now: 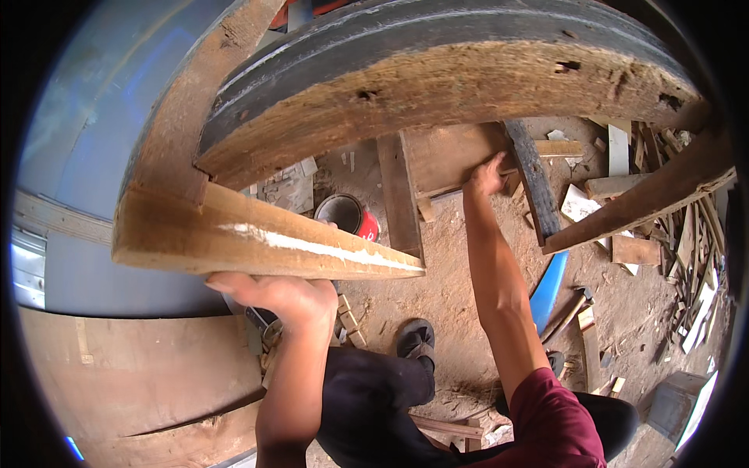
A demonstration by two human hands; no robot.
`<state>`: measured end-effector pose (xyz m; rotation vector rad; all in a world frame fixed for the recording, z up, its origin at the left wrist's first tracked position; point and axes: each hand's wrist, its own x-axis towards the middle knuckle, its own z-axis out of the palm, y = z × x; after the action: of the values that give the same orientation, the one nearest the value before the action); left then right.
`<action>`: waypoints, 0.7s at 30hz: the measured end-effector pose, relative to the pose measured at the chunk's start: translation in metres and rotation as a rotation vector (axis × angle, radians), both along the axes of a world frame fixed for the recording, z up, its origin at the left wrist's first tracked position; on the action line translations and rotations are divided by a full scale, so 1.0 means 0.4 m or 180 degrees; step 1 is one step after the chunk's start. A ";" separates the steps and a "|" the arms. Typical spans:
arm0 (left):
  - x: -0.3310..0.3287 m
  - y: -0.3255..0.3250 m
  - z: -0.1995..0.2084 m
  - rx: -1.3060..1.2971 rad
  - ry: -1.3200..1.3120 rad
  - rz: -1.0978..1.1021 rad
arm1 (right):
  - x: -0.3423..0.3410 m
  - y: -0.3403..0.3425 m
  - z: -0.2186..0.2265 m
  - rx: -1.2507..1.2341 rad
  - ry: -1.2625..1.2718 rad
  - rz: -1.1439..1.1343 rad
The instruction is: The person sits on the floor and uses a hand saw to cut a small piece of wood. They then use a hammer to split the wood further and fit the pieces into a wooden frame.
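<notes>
A large wooden frame stands before me, with a thick dark-faced beam (468,86) across its top. My left hand (285,300) is wrapped from below around a pale wooden rail (234,234) streaked with white, at the frame's near left. My right hand (487,176) reaches low through the frame. Its fingers bend at the edge of a brown panel (452,152), close to a dark weathered slat (533,183); the fingertips are partly hidden. Another upright slat (401,195) stands left of the panel.
A red can (367,226) sits behind the pale rail. A blue strip (550,292) and a hammer (568,313) lie right of my right arm. Scrap wood (690,249) is heaped at the far right. Brown boards (148,382) are at the lower left, by a grey-blue panel (101,140).
</notes>
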<state>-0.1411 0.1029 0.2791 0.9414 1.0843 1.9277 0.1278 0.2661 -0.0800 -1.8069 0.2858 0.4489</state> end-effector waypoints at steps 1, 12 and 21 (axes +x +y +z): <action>0.005 -0.004 0.003 -0.0014 0.0021 -0.0018 | 0.011 0.011 0.004 0.0050 0.0065 -0.0039; -0.044 0.002 -0.008 0.0073 0.0452 -0.0315 | -0.180 -0.388 0.107 0.1446 0.0385 0.2064; -0.118 -0.111 0.020 -0.0161 -0.0214 -0.0683 | -0.006 -1.025 0.052 0.1320 -0.1410 -0.0430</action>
<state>-0.1882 0.0583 0.2870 0.9193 0.9486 1.7368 0.1254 -0.1439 -0.0591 -1.4213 0.0017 0.0009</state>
